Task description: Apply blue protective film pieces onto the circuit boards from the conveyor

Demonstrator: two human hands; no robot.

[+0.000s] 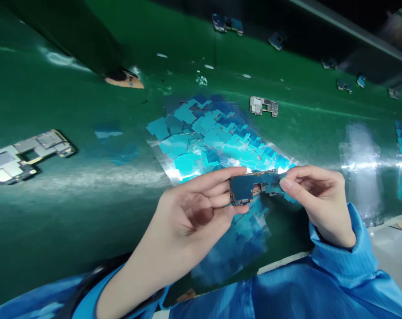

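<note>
My left hand (190,217) grips a small phone circuit board (243,203) by its left end, the fingers behind and along its edges and the thumb below. Dark blue film (243,188) covers the left part of the board's face. At the other end, my right hand (320,199) pinches a piece of blue film (272,182) between thumb and forefinger, lying over the board's right part. Whether these fingers also touch the board is hidden. Just beyond and beneath both hands, clear sheets carry many cut blue film pieces (207,128).
On the green work surface (87,212) lie a bare circuit board (44,150) at left and another (263,106) beyond the film. Several boards (227,24) rest further back. A dark post (87,40) stands at upper left. Clear sheets (360,155) lie at right.
</note>
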